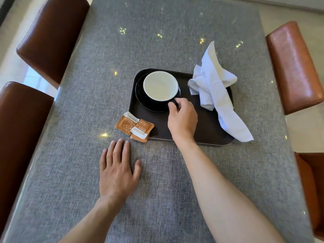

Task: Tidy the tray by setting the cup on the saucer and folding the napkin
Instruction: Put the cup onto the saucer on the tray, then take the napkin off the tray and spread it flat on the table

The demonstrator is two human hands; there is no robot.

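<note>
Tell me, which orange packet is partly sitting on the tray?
The right orange packet: its corner overlaps the tray edge. The left packet lies wholly on the grey table, partly tucked under the first.

My right hand (182, 120) reaches forward, forearm bare and stretched out, wrist bent down, fingers curled, thumb and forefinger pinched on cup (160, 86) handle. My left hand (116, 171) lies flat, palm down on table (87, 102), fingers spread and straight, thumb out to side, holding nothing.
</note>
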